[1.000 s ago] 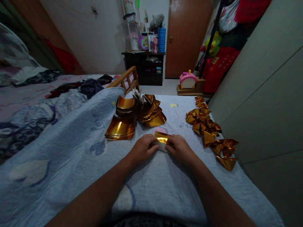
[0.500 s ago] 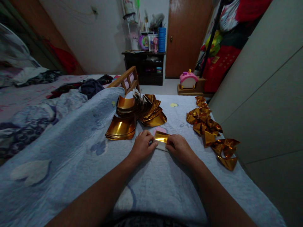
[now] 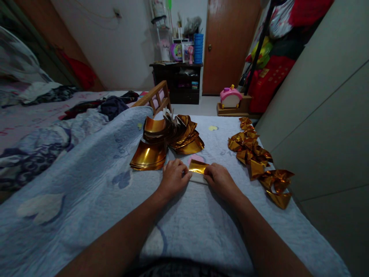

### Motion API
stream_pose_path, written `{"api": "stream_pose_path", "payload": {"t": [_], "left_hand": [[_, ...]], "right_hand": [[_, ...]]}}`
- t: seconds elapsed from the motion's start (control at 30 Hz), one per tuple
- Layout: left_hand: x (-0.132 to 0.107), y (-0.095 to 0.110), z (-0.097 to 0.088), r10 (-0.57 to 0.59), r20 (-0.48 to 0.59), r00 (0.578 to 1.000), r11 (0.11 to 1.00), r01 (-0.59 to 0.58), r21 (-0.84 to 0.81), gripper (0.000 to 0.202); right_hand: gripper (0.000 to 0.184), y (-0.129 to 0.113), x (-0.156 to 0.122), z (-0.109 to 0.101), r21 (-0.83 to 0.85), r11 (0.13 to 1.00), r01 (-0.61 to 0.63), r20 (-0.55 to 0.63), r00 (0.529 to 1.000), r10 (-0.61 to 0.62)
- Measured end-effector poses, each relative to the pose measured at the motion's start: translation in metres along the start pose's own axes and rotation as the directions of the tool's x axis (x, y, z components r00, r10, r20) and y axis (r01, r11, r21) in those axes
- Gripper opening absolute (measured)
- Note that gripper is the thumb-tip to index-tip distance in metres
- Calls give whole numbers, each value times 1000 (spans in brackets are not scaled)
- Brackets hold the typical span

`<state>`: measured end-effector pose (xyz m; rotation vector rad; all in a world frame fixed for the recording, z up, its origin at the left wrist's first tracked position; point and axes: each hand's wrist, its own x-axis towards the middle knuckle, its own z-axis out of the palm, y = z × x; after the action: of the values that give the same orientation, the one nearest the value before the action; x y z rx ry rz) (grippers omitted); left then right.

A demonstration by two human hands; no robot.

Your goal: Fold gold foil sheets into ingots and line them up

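A small sheet of gold foil paper, partly folded so that a pale strip shows along its near side, lies on the bed cover. My left hand pinches its left end between thumb and fingers. At the right end, my right hand is closed on the paper in the same way. Just beyond my left hand sits a fanned stack of gold foil sheets. Off to the right of my right hand, several folded gold paper pieces lie in a row along the bed's edge.
A pale cabinet rises along the right side. Past the bed's far end are a pink toy, a dark shelf unit and a wooden door. Rumpled clothes lie to the left by a wooden bed rail.
The view has shifted very slightly. Both hands stay on the paper's two ends, and the right hand's fingers have moved a little along the fold.
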<state>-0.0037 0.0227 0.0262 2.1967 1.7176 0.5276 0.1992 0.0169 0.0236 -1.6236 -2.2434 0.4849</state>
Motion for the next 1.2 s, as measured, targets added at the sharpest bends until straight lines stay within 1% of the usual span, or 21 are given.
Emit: {"api": "stream_pose_path", "payload": {"t": [0.13, 0.33, 0.53, 0.9, 1.2], "left_hand": [[0, 0, 0, 11, 13, 1000, 1000, -11, 27, 15], [-1, 2, -3, 2, 30, 1000, 999, -4, 50, 13], [-2, 2, -2, 38, 20, 999, 999, -38, 14, 13], [-1, 0, 0, 62, 18, 998, 998, -62, -22, 12], [-1, -3, 3, 88, -7, 996, 996, -88, -21, 11]], "right_hand": [[10, 0, 0, 0, -3, 1000, -12, -5, 1000, 12], [11, -2, 1, -2, -29, 999, -31, 36, 999, 32], [9, -1, 1, -1, 18, 999, -43, 25, 999, 42], [7, -2, 0, -2, -18, 999, -37, 22, 999, 38], [8, -2, 0, 0, -25, 999, -31, 12, 999, 31]]}}
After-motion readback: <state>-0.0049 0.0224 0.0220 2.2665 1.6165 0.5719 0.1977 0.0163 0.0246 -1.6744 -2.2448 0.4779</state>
